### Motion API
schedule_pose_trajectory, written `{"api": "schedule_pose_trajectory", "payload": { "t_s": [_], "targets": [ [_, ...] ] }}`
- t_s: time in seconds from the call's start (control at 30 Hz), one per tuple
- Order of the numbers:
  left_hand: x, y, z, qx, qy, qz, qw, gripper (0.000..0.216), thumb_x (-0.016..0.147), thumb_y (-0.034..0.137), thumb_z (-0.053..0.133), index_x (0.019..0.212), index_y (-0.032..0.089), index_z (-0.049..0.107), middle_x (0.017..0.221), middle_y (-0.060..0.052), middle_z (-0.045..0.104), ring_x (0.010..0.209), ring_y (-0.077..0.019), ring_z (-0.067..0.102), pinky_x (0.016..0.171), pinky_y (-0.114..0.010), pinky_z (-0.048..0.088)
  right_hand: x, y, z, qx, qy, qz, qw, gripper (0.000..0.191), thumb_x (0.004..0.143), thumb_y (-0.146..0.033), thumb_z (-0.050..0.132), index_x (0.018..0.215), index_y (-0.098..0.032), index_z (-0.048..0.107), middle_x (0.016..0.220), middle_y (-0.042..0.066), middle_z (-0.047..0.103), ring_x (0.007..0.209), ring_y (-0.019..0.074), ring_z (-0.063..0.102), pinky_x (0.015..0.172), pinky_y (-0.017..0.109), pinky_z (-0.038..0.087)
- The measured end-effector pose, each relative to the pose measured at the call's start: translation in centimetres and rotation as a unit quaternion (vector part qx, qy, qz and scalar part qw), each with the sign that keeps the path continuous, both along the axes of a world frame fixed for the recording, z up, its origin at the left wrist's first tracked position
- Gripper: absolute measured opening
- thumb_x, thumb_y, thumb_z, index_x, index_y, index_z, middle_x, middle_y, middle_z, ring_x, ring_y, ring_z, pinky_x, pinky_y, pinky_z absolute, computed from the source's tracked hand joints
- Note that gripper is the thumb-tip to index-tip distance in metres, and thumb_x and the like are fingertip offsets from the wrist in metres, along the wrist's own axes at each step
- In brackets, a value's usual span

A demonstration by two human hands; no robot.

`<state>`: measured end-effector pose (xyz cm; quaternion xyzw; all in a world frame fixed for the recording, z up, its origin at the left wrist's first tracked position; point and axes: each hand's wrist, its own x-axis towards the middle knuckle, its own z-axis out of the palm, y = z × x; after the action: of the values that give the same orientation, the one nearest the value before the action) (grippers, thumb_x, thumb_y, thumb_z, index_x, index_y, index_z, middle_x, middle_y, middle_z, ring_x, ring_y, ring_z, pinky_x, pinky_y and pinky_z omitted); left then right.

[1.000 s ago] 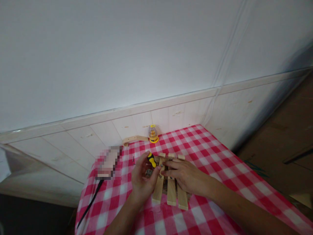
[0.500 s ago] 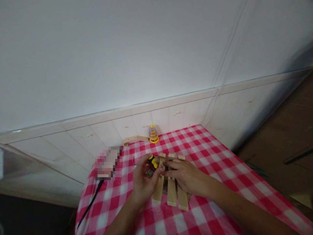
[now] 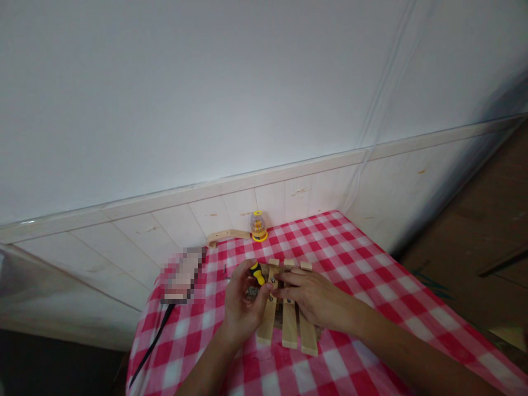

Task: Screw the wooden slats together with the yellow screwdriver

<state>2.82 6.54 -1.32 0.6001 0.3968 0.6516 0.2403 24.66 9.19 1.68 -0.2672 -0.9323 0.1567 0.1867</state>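
Note:
A yellow-and-black screwdriver point(image 3: 258, 273) is in my left hand point(image 3: 243, 302), its handle leaning between thumb and fingers. The left thumb comes down on the leftmost of three pale wooden slats point(image 3: 267, 324). Dark screw heads or holes show on the slats, one of them point(image 3: 273, 280) close to both hands' fingertips. My right hand point(image 3: 307, 289) lies across the middle and right slats, fingers stretched out toward the left slat. Beneath the slats is a brownish piece, mostly covered. Behind the left fingers sits a small clump of metal pieces point(image 3: 251, 293), partly hidden.
A red-and-white checked tablecloth point(image 3: 346, 363) covers the table. Against the wall point(image 3: 231, 201) stand a clear container with yellow trim point(image 3: 259, 226) and a curved wooden piece point(image 3: 226, 235). At left lies a blurred-out flat object point(image 3: 185, 275) with a black strap point(image 3: 154, 341).
The screwdriver handle has turned or tilted slightly in my left hand. Both hands stay at almost the same place on the slats.

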Motion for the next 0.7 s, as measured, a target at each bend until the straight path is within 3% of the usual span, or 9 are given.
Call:
{"api": "schedule_pose_trajectory", "payload": {
  "t_s": [0.2,0.5,0.7],
  "targets": [
    [0.0,-0.2,0.3,0.015,0.021,-0.002,1.000,0.042,0.097,0.027,0.078,0.136,0.026,0.063,0.113,-0.008,0.076,0.093,-0.0194,0.078,0.079,-0.028,0.066,0.0,-0.2,0.7,0.001,-0.015,0.002,1.000,0.027,0.101,-0.016,0.066,0.122,-0.028,0.080,0.128,0.008,0.077,0.127,0.0276,0.067,0.111,0.045,0.054],
    [0.4,-0.1,0.6,0.010,-0.004,-0.011,1.000,0.042,0.097,0.032,0.080,0.136,0.025,0.066,0.113,-0.009,0.078,0.094,-0.0201,0.080,0.078,-0.027,0.067,0.0,0.0,0.1,-0.003,-0.011,0.004,1.000,0.030,0.103,-0.018,0.065,0.128,-0.028,0.077,0.133,0.008,0.075,0.129,0.0263,0.066,0.114,0.044,0.051],
    [1.3,0.0,0.7,0.013,-0.047,0.051,0.998,0.054,0.092,0.034,0.086,0.140,0.026,0.064,0.113,-0.008,0.079,0.092,-0.0209,0.082,0.077,-0.029,0.069,0.0,0.0,0.0,0.006,-0.002,0.004,1.000,0.032,0.103,-0.016,0.064,0.130,-0.028,0.077,0.136,0.008,0.076,0.130,0.0255,0.067,0.113,0.042,0.051]
  ]
}}
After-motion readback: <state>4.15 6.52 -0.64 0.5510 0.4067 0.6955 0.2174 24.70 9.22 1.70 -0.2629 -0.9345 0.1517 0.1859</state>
